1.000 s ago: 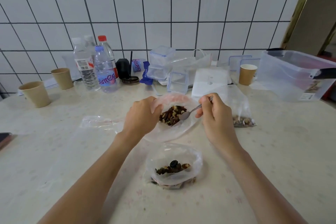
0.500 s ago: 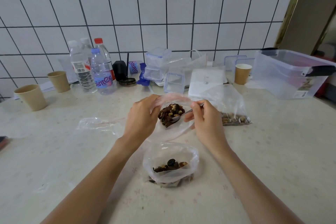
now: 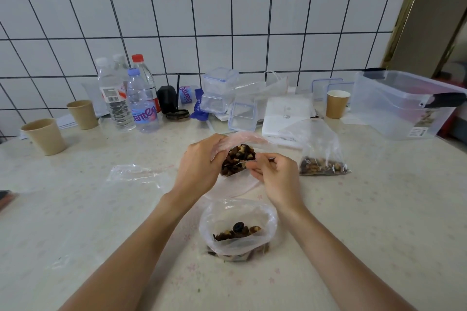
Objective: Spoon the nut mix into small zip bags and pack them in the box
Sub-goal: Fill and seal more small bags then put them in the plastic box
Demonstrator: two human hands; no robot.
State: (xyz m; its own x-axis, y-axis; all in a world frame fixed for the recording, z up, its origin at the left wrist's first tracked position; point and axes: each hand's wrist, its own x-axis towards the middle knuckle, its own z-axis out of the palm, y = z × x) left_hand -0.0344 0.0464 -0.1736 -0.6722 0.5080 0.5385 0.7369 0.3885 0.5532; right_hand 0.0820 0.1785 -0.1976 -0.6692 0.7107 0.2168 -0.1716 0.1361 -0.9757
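left hand (image 3: 199,166) grips rim of large nut mix bag (image 3: 238,159), held above table | right hand (image 3: 275,177) pinches spoon (image 3: 236,163) inside it | small zip bag (image 3: 237,228) nearest, part filled; box (image 3: 401,106) far right

My right hand (image 3: 274,178) has drawn in toward my left hand (image 3: 199,166), sliding the spoon (image 3: 236,163) deeper into the zip bag (image 3: 237,156), so that less of its handle shows than 1 second ago.

Three paper cups (image 3: 337,103), four water bottles (image 3: 142,106), three bags of nut mix (image 3: 237,231), one empty bag (image 3: 136,174).
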